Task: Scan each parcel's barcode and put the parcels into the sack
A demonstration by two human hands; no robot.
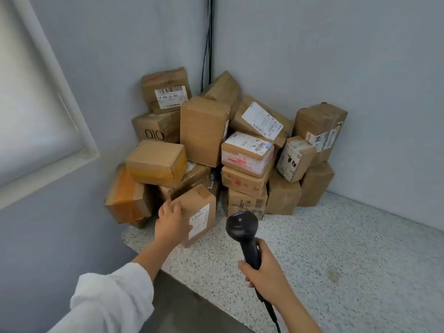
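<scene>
My left hand (171, 221) grips the front parcel (203, 203) on the floor (312, 236), right hand (264, 275) clasps the scanner (241, 224); I'd tilt its label (199, 221) squarely toward the scanner.

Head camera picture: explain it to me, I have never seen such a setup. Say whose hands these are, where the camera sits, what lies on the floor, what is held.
No machine here: a person wears one camera on the head, looking forward and down at their own hands. The left hand, in a white sleeve, grips the front parcel, a small cardboard box with a white label. The right hand holds a black barcode scanner by its handle, its head towards that box. Behind, a pile of cardboard parcels lies on the speckled floor in a wall corner. No sack is in view.
</scene>
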